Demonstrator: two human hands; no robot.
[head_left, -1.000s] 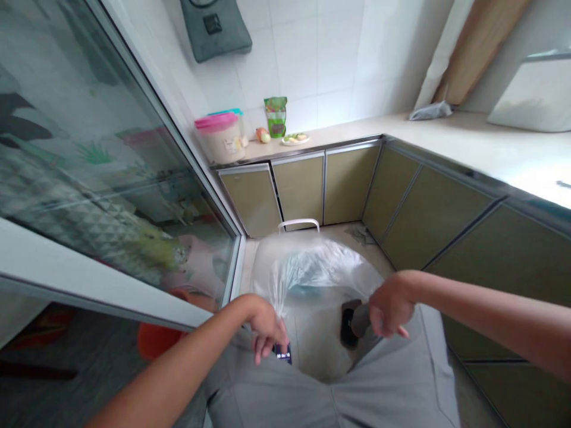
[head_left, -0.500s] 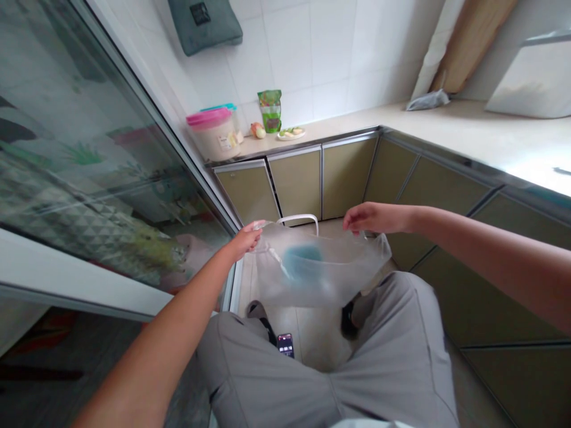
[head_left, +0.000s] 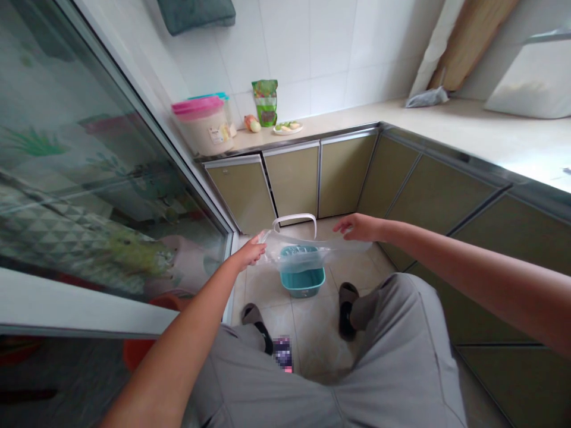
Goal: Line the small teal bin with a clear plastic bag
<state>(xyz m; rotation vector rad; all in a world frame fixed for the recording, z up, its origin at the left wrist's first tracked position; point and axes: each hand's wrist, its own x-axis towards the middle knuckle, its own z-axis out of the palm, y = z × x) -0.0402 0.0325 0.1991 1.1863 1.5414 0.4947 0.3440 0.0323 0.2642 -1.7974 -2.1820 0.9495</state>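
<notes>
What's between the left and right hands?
In the head view, a clear plastic bag stretches from the left hand toward the right hand, covering part of the teal basin behind it.

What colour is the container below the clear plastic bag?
The container is teal, as the head view shows best.

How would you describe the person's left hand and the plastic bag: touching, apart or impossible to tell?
Touching: the head view shows the left hand gripping one end of the plastic bag.
</notes>
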